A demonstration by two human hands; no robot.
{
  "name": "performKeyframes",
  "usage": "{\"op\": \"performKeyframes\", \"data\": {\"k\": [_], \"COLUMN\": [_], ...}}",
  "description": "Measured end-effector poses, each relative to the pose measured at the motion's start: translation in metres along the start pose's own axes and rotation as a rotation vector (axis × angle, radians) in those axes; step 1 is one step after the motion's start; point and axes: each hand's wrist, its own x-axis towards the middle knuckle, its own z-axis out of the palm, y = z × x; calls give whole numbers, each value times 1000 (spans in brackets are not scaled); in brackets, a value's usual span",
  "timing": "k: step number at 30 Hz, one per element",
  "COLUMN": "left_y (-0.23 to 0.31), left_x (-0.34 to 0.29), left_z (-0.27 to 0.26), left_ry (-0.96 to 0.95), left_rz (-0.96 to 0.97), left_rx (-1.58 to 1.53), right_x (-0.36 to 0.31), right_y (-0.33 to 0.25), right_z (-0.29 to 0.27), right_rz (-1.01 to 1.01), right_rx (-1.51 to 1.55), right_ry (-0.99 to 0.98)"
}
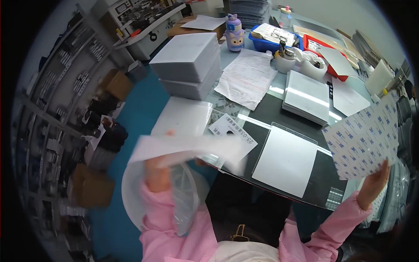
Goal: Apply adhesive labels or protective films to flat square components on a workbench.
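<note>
**Left hand grasps a blurred white sheet, right hand a white sheet with a blue printed pattern**

The left fingers are closed on the first sheet, partly hidden by it and smeared by blur; it spans from above the translucent white round plastic bin toward the dark glass-topped bench. At the bench's right side, the right fingers grasp the patterned sheet by its lower edge, holding it tilted up. Between the hands, a smooth white rectangular panel lies flat near the front edge. Behind it sits a neat stack of white rectangular panels.
</note>
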Motion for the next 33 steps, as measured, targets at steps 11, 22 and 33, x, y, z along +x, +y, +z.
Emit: {"op": "performKeyframes", "data": {"k": [11, 22, 33], "left_y": [-62, -68, 26], "left_x": [70, 98, 40], "left_z": [-70, -65, 85], "left_ry": [288, 72, -448], "left_rz": [-465, -399, -348], "left_rx": [498, 878, 169], "right_x": [8, 0, -1], "right_y": [-83, -68, -88], "right_z": [13, -12, -1], "right_rz": [341, 270, 257], "right_rx": [201, 78, 141], "right_ry": [274, 255, 144]}}
